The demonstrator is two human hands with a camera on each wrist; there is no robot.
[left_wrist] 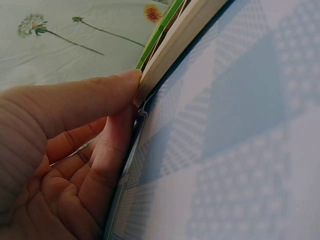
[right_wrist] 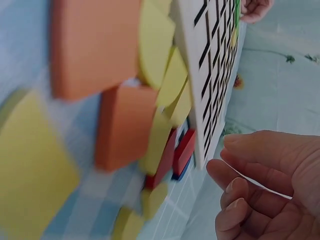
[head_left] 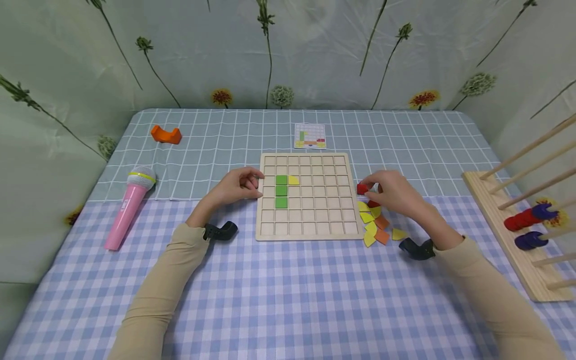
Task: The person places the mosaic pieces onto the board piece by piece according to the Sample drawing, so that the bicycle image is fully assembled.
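Note:
A square wooden grid board (head_left: 309, 216) lies in the middle of the table. Its left part holds several green squares (head_left: 281, 190) in a column and a yellow quarter-round piece (head_left: 293, 180). My left hand (head_left: 236, 186) pinches the board's left edge, thumb on top in the left wrist view. On the other side, my right hand (head_left: 391, 190) hovers by a red piece (head_left: 362, 189) beside the board's right edge. Its thumb and index finger (right_wrist: 222, 172) are bent, with nothing between them in the right wrist view. A second red piece (head_left: 373, 203) is partly hidden under that hand.
Yellow pieces (head_left: 370, 232) and orange pieces (head_left: 381, 236) lie loose along the board's right side. Behind the board is a pattern card (head_left: 310, 136). A pink microphone (head_left: 123, 212) and an orange holder (head_left: 166, 134) are at left; a wooden peg rack (head_left: 517, 235) stands at right.

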